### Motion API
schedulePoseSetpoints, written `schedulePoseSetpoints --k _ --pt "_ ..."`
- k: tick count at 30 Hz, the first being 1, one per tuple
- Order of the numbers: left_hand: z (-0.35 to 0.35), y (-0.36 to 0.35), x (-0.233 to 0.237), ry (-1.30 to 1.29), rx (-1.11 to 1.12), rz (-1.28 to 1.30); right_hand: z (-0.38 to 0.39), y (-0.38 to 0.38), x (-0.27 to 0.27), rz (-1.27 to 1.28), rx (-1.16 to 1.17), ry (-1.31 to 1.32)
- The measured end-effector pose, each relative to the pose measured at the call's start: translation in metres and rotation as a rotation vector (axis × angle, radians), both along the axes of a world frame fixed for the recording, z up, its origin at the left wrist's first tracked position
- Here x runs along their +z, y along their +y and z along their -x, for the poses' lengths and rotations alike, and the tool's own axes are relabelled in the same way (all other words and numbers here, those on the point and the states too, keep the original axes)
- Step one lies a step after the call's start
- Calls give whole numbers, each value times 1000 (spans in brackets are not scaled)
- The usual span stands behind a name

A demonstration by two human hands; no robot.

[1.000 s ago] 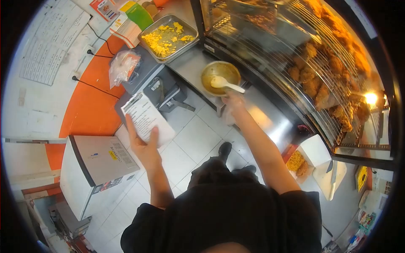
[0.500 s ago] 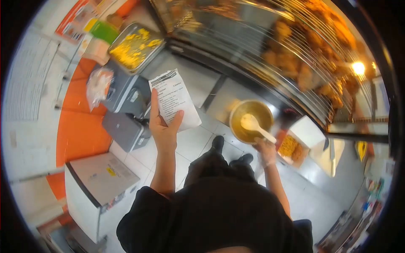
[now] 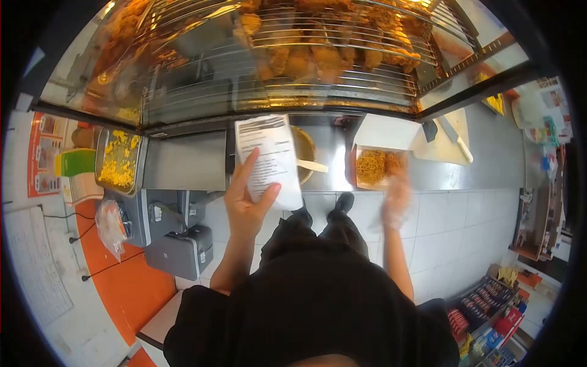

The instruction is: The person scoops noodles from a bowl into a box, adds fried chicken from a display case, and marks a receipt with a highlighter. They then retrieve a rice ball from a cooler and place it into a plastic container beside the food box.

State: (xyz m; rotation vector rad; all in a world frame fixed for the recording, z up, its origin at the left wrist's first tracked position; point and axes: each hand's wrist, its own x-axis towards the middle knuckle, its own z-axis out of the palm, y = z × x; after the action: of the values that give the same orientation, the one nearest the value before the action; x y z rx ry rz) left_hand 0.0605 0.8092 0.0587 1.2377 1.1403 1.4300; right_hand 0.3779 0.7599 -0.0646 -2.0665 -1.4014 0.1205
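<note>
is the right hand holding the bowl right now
No, the bowl sits on the counter partly behind the receipt, and the blurred right hand is apart from it, below the noodle box.

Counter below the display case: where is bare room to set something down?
The counter is barest between the yellow-food tray and the bowl. A narrow strip separates bowl and noodle box. Right of the box, a board with a knife crowds it.

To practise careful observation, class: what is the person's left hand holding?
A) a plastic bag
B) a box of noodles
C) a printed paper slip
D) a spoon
C: the left hand grips the printed paper slip, while the spoon rests in the bowl.
</note>
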Motion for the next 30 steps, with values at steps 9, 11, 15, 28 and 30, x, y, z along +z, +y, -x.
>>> schedulePoseSetpoints --k 9,11,15,28,30 --pt "-76 18 31 -28 -455 -39 -115 22 -63 629 -48 292" --pt "-98 13 45 -63 -498 -148 -106 28 -39 695 -56 216" --pt "-138 -4 57 6 -561 -193 -97 25 -28 662 -103 156" --pt "-340 -62 80 -28 -763 -190 -254 -113 -1 409 -260 397" --pt "-371 -67 78 -81 -817 -188 -299 -145 -17 409 -390 496"
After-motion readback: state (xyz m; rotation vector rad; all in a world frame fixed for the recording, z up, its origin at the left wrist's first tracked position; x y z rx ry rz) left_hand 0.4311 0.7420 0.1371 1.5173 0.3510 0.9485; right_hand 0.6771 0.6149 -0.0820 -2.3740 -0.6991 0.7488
